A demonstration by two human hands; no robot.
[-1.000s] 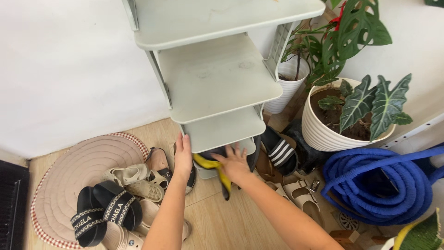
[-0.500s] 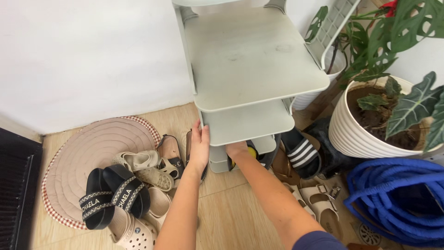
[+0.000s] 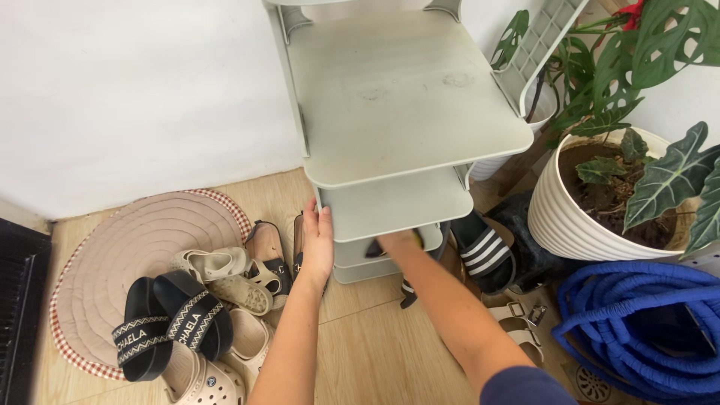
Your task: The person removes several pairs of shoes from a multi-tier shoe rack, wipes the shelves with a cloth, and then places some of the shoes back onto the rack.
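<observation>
1. A pale grey-green plastic shelf rack [image 3: 405,97] with several flat tiers fills the upper centre of the frame and stands on a light wooden floor [image 3: 367,352] against a white wall [image 3: 135,90].
2. The left hand [image 3: 318,240], at centre frame, lies flat and open against the left edge of the rack's lower tiers, fingers straight and pointing up, gripping nothing.
3. The right hand [image 3: 395,241], just right of it, reaches in under the second tier from the bottom. Its fingers are hidden, so how far it is closed cannot be told.
4. A small patch of yellow cloth [image 3: 418,238] shows at that hand, beside a dark item too hidden to name.
5. At lower left, a round beige quilted mat with a red checked border [image 3: 142,247] lies on the floor.
6. A heap of footwear lies across the mat's right side: black slides with patterned straps [image 3: 169,330] and cream clogs and sandals [image 3: 217,274].
7. Right of the rack lie a black slide with white stripes [image 3: 484,255] and a beige buckled sandal [image 3: 517,326].
8. At right stands a ribbed white pot with large dark green leaves [image 3: 570,225]; a coiled blue hose [image 3: 637,330] fills the lower right corner.
</observation>
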